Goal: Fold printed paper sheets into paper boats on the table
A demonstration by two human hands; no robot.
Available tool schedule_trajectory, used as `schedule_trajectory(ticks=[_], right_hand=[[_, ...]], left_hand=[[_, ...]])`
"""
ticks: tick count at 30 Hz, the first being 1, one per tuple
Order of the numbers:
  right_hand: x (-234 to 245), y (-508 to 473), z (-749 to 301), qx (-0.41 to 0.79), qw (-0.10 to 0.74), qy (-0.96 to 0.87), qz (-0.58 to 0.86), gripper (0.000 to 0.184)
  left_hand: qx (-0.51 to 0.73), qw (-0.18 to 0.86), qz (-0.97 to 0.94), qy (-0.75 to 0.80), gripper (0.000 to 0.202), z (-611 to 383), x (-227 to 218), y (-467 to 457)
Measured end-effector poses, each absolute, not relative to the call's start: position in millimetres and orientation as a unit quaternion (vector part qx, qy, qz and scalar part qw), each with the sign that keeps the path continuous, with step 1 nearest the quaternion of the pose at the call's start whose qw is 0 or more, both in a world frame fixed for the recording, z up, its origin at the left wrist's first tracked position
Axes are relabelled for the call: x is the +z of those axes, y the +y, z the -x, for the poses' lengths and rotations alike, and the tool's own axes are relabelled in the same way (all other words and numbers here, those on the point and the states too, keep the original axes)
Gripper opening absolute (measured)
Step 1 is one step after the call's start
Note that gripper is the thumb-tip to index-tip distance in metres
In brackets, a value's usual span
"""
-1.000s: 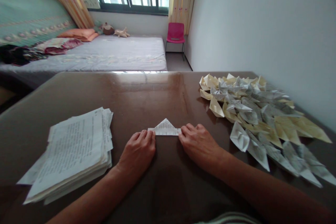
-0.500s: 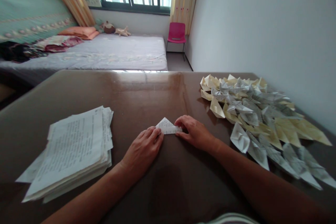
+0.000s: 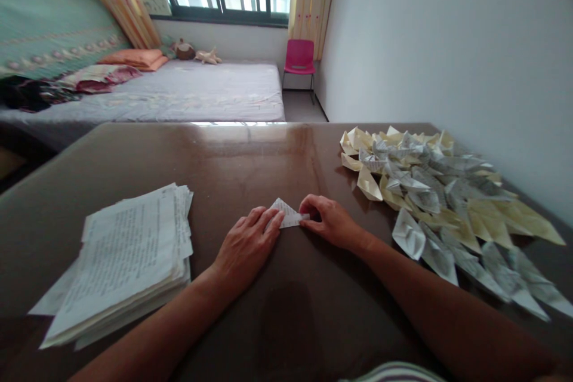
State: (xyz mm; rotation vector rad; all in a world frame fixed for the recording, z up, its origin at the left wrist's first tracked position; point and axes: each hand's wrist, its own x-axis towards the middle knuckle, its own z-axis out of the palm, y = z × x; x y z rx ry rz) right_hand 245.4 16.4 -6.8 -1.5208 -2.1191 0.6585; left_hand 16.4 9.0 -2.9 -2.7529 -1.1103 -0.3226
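Note:
A small folded paper (image 3: 290, 217) with printed text lies on the brown table, its top forming a triangular peak above a narrow strip along the bottom. My left hand (image 3: 250, 242) rests over its left part, fingers lying flat on it and hiding that side. At the opposite end, my right hand (image 3: 330, 221) pinches the right tip of the strip between thumb and index finger. The paper's middle and peak show between the two hands.
Left of my hands lies a stack of printed sheets (image 3: 120, 250). Many folded paper boats (image 3: 409, 239), white and yellowish, crowd the right side by the wall. Beyond the table (image 3: 224, 161) stand a bed (image 3: 224, 89) and a pink chair (image 3: 299, 58).
My left hand has slid slightly up and rightward, covering more of the folded paper with its fingers flatter. My right hand keeps its pinch on the right tip. The view shifted slightly.

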Motion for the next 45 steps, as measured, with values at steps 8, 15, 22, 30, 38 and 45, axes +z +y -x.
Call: schedule_trajectory(ticks=[8, 15, 22, 30, 38, 45], right_hand=[[-5.8, 16.9, -243.5, 0.234, 0.273, -0.794, 0.489, 0.015], [-2.5, 15.9, -248.5, 0.184, 0.188, -0.79, 0.555, 0.029], [-2.2, 15.2, -247.0, 0.139, 0.188, -0.783, 0.576, 0.039], [-11.6, 16.9, -248.3, 0.215, 0.242, -0.784, 0.529, 0.016], [-9.2, 12.8, -250.3, 0.141, 0.216, -0.843, 0.471, 0.019], [-0.8, 11.9, -251.2, 0.123, 0.184, -0.866, 0.448, 0.023]], left_hand=[[-0.083, 0.058, 0.932, -0.349, 0.027, -19.2, -2.4, 12.7], [-0.105, 0.066, 0.939, -0.322, 0.021, -17.9, -3.2, 8.4], [-0.102, 0.13, 0.941, -0.295, 0.026, -18.3, -2.6, 2.3], [-0.084, 0.109, 0.939, -0.316, 0.03, -18.7, -4.9, 3.4], [-0.05, 0.017, 0.929, -0.368, 0.029, -21.5, 1.0, 8.1], [-0.076, 0.011, 0.922, -0.38, 0.037, -25.8, -2.1, 9.9]])
